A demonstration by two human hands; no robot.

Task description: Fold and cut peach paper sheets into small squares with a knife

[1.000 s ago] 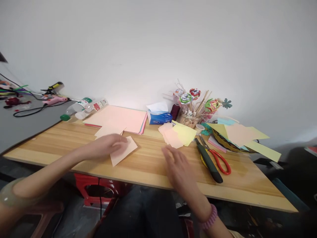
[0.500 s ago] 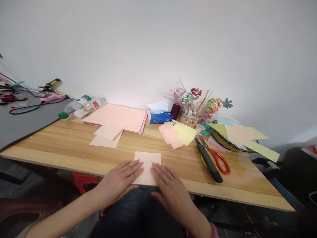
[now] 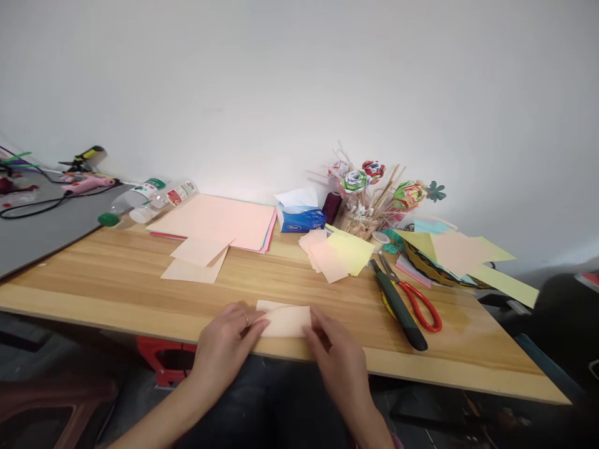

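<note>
A small pale peach sheet of paper (image 3: 286, 321) lies near the front edge of the wooden table, its near part folded up over the far part. My left hand (image 3: 229, 340) pinches its left side between thumb and fingers. At the right side, my right hand (image 3: 334, 346) grips the paper the same way, thumb in front. Two similar peach sheets (image 3: 196, 259) lie overlapping to the left, farther back. Beyond the hands, to the right, is a fan of small peach and yellow papers (image 3: 334, 252).
Right of the hands lie a green-handled cutter (image 3: 400, 308) and red scissors (image 3: 423, 302). Behind stand a tissue pack (image 3: 302, 219), a jar of paper flowers (image 3: 358, 221) and a basket (image 3: 425, 265) heaped with paper. A coloured paper stack (image 3: 219, 218) and plastic bottles (image 3: 138, 196) are back left.
The paper, flat under both outstretched hands before, is now folded over from the near side. Both hands have curled from lying flat to gripping its sides. The view has shifted slightly.
</note>
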